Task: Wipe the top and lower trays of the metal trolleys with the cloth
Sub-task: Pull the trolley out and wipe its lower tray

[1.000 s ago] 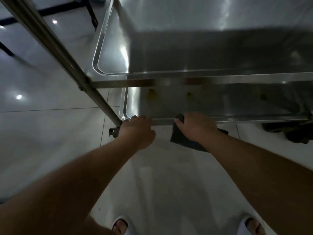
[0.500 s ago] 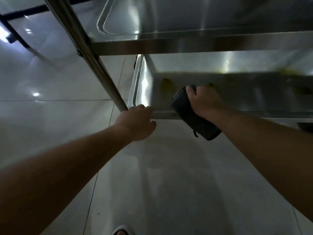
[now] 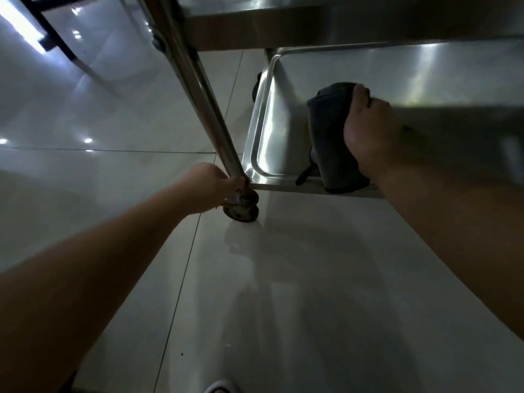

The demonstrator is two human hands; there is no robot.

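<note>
A metal trolley stands in front of me, its upper tray (image 3: pixel 312 26) at the top of the view and its lower tray (image 3: pixel 263 129) below it. My right hand (image 3: pixel 368 129) grips a dark grey cloth (image 3: pixel 329 131) and presses it onto the lower tray near its left end; the cloth's tail hangs over the tray's front rim. My left hand (image 3: pixel 209 185) holds the bottom of the trolley's front left post (image 3: pixel 198 89), just above the caster wheel (image 3: pixel 241 212). Its fingers are hidden behind the post.
Glossy white floor tiles (image 3: pixel 283 279) spread under and around the trolley. A dark-framed piece of furniture (image 3: pixel 56 43) stands at the upper left. The toe of a white slipper (image 3: pixel 221 387) shows at the bottom edge.
My right hand has pushed the cloth from the front rim farther into the lower tray. My left hand has shifted from the tray's corner to the post base. The view has dropped lower.
</note>
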